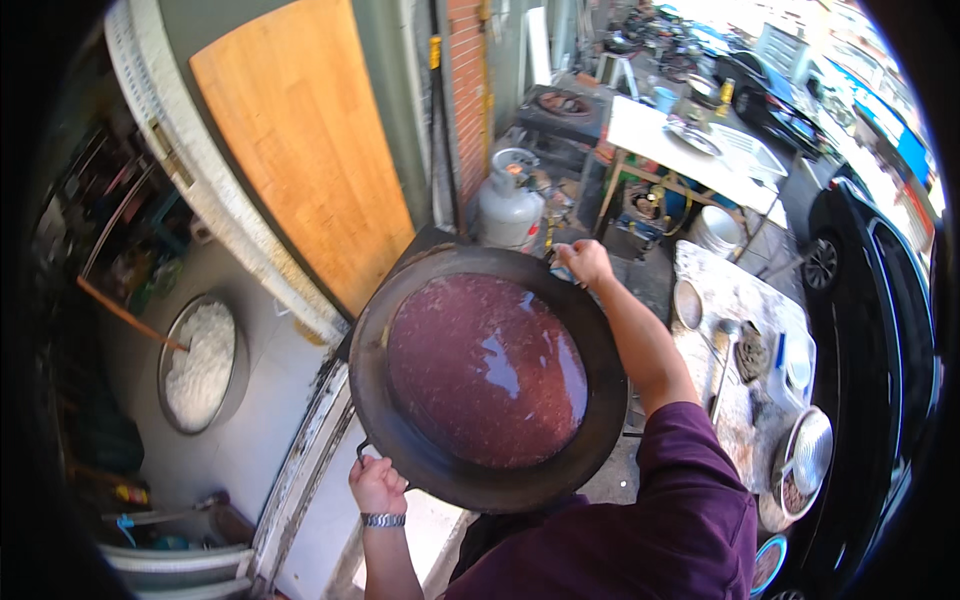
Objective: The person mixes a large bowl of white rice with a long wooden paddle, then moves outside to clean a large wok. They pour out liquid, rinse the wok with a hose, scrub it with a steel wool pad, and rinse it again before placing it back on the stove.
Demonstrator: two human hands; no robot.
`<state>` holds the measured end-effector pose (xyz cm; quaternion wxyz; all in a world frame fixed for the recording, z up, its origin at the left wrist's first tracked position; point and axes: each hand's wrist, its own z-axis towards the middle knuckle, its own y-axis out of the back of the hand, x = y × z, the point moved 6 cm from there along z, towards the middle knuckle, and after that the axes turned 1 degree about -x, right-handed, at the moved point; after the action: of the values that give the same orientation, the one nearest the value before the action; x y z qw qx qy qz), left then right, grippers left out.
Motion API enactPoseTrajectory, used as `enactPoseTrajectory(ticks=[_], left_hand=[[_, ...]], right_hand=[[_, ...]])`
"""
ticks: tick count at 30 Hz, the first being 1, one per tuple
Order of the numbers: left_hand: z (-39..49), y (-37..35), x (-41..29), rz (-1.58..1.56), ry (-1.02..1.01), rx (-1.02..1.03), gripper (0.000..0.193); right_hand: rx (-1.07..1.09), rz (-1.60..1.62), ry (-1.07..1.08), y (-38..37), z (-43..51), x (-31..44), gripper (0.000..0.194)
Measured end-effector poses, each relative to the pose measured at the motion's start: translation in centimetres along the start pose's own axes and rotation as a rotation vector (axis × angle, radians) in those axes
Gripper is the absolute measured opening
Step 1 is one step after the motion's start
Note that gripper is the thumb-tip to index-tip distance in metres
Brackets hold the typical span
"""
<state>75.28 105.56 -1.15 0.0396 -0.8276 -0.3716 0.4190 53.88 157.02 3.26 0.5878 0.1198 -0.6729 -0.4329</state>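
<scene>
Before me is a large dark metal wok with two side handles. A reddish-brown liquid fills much of its bowl and reflects the light. My left hand, with a metal watch band at the wrist, grips the handle on the near left side. At the far right rim my right hand is closed around the other handle, with a bit of pale cloth under the fingers. The wok hides what lies directly beneath it.
A doorway frame and wooden board stand at left. Inside, a pot of white food sits on the floor. Beyond the wok are a gas cylinder and a white table. A utensil-laden table and a dark car flank my right.
</scene>
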Motion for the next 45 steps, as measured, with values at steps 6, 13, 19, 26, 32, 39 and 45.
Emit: enactPoseTrajectory(ticks=[6, 13, 19, 26, 32, 39, 45], left_hand=[[-5.5, -0.4, 0.9, 0.156, 0.104, 0.354, 0.030], [-14.7, -1.3, 6.1, 0.388, 0.230, 0.565, 0.033], [-24.7, -3.3, 14.1, 0.594, 0.371, 0.842, 0.028], [-37.0, -2.4, 26.2, 0.771, 0.450, 1.068, 0.034], [-47.6, 0.8, 37.4, 1.002, 0.650, 1.195, 0.035], [-59.5, 5.8, 48.8, 1.229, 0.827, 1.380, 0.026], [-68.2, 11.0, 56.8, 1.391, 1.028, 1.555, 0.026]], right_hand=[[-0.213, -0.147, -0.244, 13.9, -17.5, -6.7, 0.045], [-0.369, -0.152, -0.557, 29.5, -40.3, -14.9, 0.049], [-0.673, -0.057, -0.706, 40.1, -62.9, -21.5, 0.046], [-0.898, -0.103, -0.984, 46.4, -88.7, -26.6, 0.050], [-1.030, -0.135, -1.184, 48.9, -109.5, -28.3, 0.049], [-1.399, -0.124, -1.347, 46.8, -132.0, -27.2, 0.045], [-1.589, -0.035, -1.518, 42.3, -148.2, -23.9, 0.042]])
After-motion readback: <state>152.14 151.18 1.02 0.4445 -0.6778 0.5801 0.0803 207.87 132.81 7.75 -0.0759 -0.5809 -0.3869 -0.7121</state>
